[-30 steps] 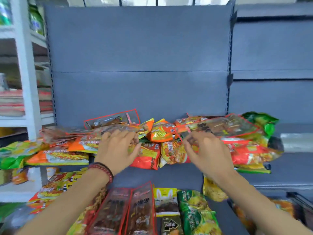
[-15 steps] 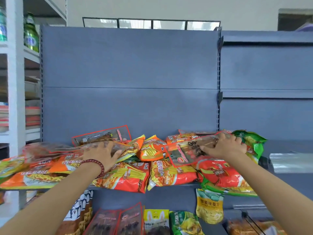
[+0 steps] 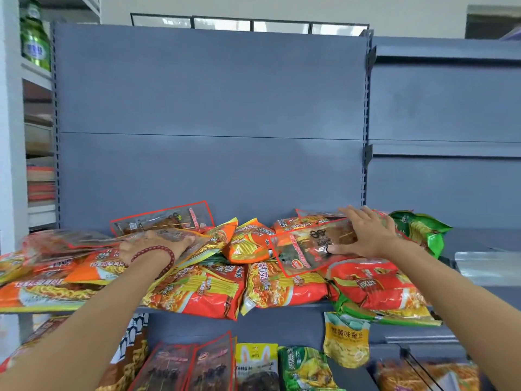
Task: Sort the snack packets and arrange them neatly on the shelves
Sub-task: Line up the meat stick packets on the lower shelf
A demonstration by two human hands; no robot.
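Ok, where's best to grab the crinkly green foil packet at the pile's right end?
Probably pinch the crinkly green foil packet by its right edge, coming from the right: that edge juts clear of the pile, while its left side is tucked into it.

my left hand [image 3: 152, 245] hiding its own thumb, its hold on the clear packet [image 3: 70, 244] blurring past telling, my right hand [image 3: 369, 235] covering part of a red-edged packet [image 3: 304, 249], green packet [image 3: 423, 230] tucking behind that wrist, lower-shelf packets [image 3: 208, 365] running off the bottom edge

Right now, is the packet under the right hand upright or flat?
Flat: the packet lies label-up atop other packets, right hand on it.
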